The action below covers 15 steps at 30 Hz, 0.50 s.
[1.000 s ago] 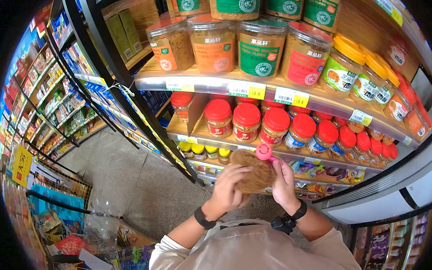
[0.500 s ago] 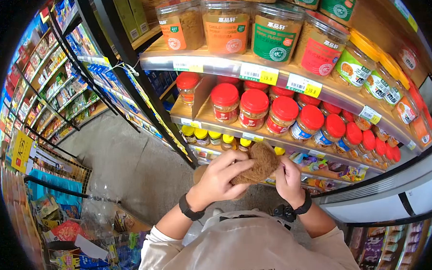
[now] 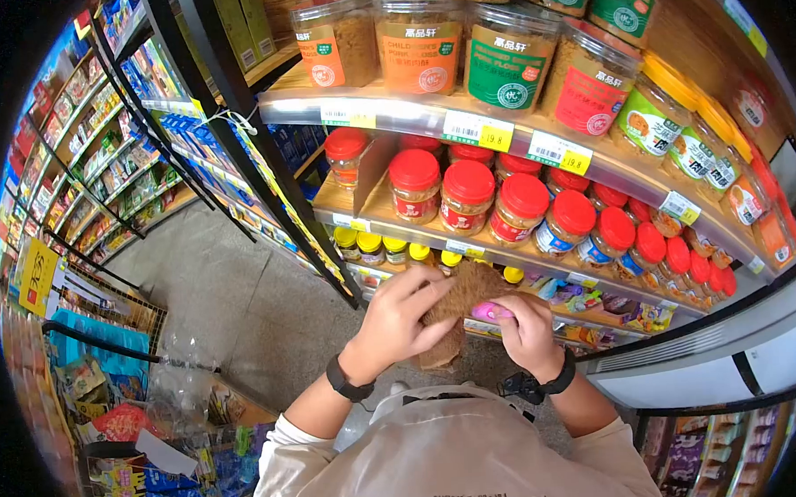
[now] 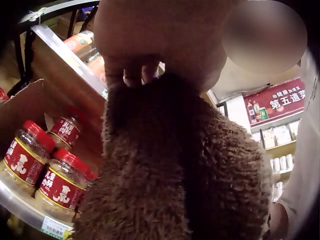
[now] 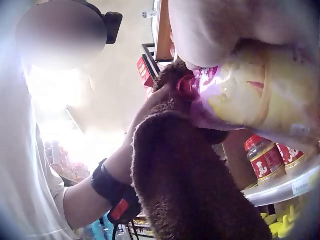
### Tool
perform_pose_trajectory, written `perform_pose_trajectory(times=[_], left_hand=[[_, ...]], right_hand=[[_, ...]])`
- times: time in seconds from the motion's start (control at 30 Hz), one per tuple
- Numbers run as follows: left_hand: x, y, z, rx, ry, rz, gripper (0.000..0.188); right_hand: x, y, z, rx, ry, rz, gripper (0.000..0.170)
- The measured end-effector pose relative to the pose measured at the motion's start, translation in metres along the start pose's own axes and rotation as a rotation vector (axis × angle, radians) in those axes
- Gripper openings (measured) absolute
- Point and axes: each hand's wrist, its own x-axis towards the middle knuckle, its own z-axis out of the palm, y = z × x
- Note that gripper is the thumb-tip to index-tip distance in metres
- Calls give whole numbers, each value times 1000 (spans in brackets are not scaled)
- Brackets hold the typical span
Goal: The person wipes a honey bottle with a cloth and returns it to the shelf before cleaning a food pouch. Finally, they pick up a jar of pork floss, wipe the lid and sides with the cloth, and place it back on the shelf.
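Up in front of my chest, my left hand [image 3: 401, 318] grips a brown, furry plush [image 3: 473, 290], fingers curled over its side. In the left wrist view the plush [image 4: 140, 180] hangs below that hand in two thick lobes. My right hand [image 3: 530, 333] pinches a small pink thing [image 3: 489, 311] at the right side of the plush. The right wrist view shows a dark pink cap [image 5: 187, 89] beside the fur, and under the right hand a translucent yellow-and-purple package [image 5: 245, 100]. I cannot tell whether the cap belongs to that package.
Ahead stands a shelf with red-lidded jars [image 3: 467, 192] and, above them, tubs of pork floss [image 3: 510, 61]. Lower down are yellow-lidded jars [image 3: 369, 247]. A black shelf post [image 3: 233, 122] rises at left; a white chest unit [image 3: 714, 368] sits at right.
The plush has turned and shifted slightly between the hands. The pink thing, sticking up a second ago and then hidden, now shows lower, at the right fingertips. The head view has tilted slightly.
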Motion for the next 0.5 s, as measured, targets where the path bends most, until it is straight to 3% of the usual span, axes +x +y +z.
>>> perform_pose_trajectory(times=[0.03, 0.13, 0.3, 0.37, 0.43, 0.5], left_hand=[[0, 0, 0, 0, 1, 3, 38], [1, -5, -6, 99, -182, -227, 27], [-14, -25, 8, 73, -149, -309, 23], [-22, -27, 15, -55, -43, -444, 26], [-27, -28, 20, -73, 20, -451, 22], [-26, -26, 24, -82, 37, -246, 15]], right_hand=[[0, -2, 1, 38, -26, 30, 9], [-5, -7, 1, 103, -25, 111, 10], [-9, -4, -2, 162, 75, 149, 12], [-9, -6, -4, 202, 87, 172, 14], [-11, -7, -5, 243, 91, 197, 15], [-14, -6, -4, 284, 127, 256, 17]])
